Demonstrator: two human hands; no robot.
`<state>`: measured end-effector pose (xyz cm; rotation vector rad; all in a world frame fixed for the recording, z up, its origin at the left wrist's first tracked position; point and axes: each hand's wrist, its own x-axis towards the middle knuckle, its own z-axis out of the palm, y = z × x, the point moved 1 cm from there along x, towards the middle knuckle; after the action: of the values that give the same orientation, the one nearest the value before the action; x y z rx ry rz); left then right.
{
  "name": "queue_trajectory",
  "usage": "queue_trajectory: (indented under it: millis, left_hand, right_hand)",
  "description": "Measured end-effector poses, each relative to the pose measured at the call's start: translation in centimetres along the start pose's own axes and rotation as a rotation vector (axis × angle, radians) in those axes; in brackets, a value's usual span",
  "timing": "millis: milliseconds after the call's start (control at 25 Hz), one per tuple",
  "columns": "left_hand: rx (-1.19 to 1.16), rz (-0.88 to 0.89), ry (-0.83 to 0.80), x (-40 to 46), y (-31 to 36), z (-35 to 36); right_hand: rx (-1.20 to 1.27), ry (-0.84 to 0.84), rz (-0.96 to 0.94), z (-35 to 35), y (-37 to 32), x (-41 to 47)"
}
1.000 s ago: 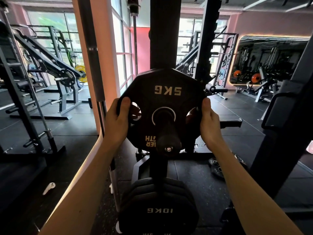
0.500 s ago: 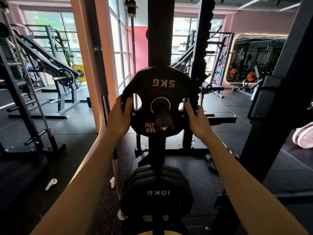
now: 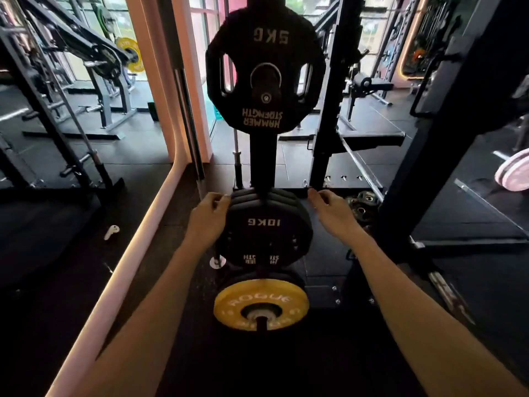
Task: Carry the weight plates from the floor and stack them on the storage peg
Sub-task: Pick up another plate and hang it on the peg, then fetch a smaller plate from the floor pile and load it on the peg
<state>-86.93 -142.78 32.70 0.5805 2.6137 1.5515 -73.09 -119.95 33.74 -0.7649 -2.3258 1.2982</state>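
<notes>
A black 5 kg plate (image 3: 264, 50) hangs upside-down on the upper storage peg (image 3: 266, 94) of the black rack post, with no hand on it. Below it, several black 10 kg plates (image 3: 264, 224) sit stacked on a lower peg. A yellow plate (image 3: 260, 303) hangs on the lowest peg. My left hand (image 3: 209, 216) hovers at the left edge of the 10 kg stack, fingers loosely curled and empty. My right hand (image 3: 332, 210) is just right of that stack, fingers apart and empty. Small black plates (image 3: 362, 206) lie on the floor at the right, beside the rack upright.
A black rack upright (image 3: 446, 124) rises close on my right. A pink-lit pillar (image 3: 160, 81) and a barbell (image 3: 187, 124) stand to the left. A small white object (image 3: 111, 232) lies on the dark rubber floor. Other gym machines fill the left and back.
Both hands have let go of the 5 kg plate, which now rests on the upper peg. My hands have dropped down to either side of the 10 kg stack, and my view has tilted downward.
</notes>
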Motion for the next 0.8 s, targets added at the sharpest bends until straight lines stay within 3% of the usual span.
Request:
queue_trajectory:
  millis: [160, 560, 800]
  left_hand:
    - [0.140, -0.171, -0.203, -9.0, -5.2, 2.3]
    - [0.389, -0.583, -0.722, -27.7, -16.1, 3.6]
    - [0.535, -0.545, -1.054, -36.7, -23.0, 2.5]
  right_hand:
    - [-0.040, -0.049, 0.063, 0.7, 5.9, -7.3]
    - [-0.009, -0.270, 0.565, 5.4, 18.1, -27.4]
    - [0.032, -0.266, 0.935, 10.1, 22.4, -41.2]
